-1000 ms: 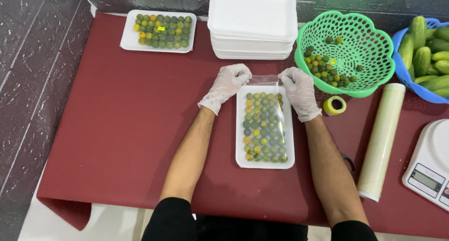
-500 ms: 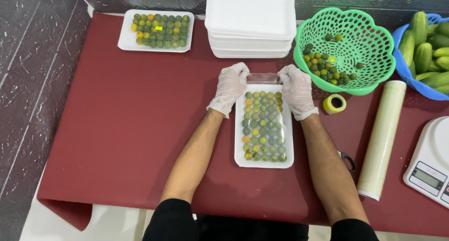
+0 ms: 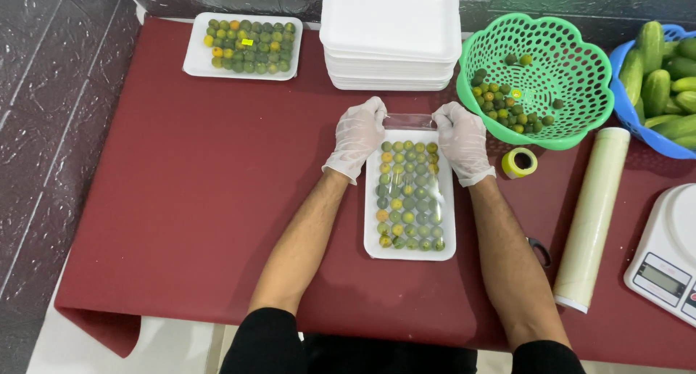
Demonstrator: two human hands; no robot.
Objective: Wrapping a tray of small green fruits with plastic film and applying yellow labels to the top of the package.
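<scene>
At twelve o'clock the stack of white trays [image 3: 391, 37] blocks my reach; at two the green basket [image 3: 540, 80] crowds in; at three lies the film roll [image 3: 591, 218]. Nine o'clock is open red tablecloth [image 3: 181, 185].

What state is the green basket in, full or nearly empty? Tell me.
Nearly empty: the green basket holds only a small cluster of little fruits at its left side; most of its perforated bottom shows bare.

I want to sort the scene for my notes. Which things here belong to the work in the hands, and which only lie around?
In hand:
left hand
right hand
clear film, pinched by both gloved hands
white tray of small citrus fruits

Lying about:
wrapped tray
stack of empty trays
green basket
tape roll
film roll
cucumbers
scale
</scene>
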